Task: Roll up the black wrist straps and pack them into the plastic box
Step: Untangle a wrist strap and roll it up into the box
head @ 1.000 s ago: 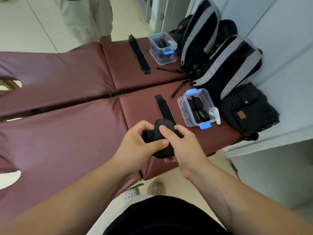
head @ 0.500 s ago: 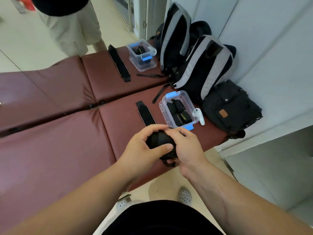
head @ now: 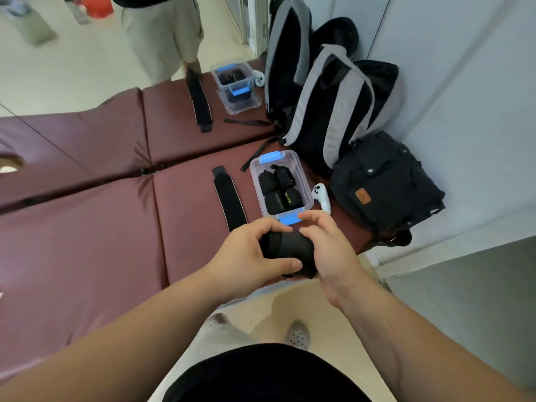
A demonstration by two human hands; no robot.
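Both hands have carried the rolled wrist strap [head: 285, 247] forward since the earlier frame. The right forefinger, which lay on the roll then, now stands lifted over the near blue latch [head: 287, 219] of the plastic box [head: 255, 181].

The left hand [head: 246, 256] grips the roll firmly, fingers over the top and thumb along the near side. The right hand [head: 329, 250] cups the roll's right end with its thumb on the fabric. Whether its lower fingers wrap underneath is hidden, so I cannot tell if it truly holds.

The roll hangs just above the near edge of the maroon padded surface [head: 87, 242], its long axis running left to right between the hands. The box lies directly ahead, just beyond the fingertips, with its long axis pointing away from the person. The roll would probably need a turn to drop in beside the four or so rolled straps [head: 277, 190] already packed. The right hand is the nearer one to the box.

One flat strap [head: 229, 198] lies just left of the box, not yet rolled. A white controller [head: 322, 197] and a black bag [head: 383, 184] sit to the box's right, with two grey-and-black backpacks [head: 333, 111] leaning on the wall behind. On the far surface are a second box [head: 235, 82] and another flat strap [head: 198, 100], where a second person [head: 162, 33] stands on the pale floor.
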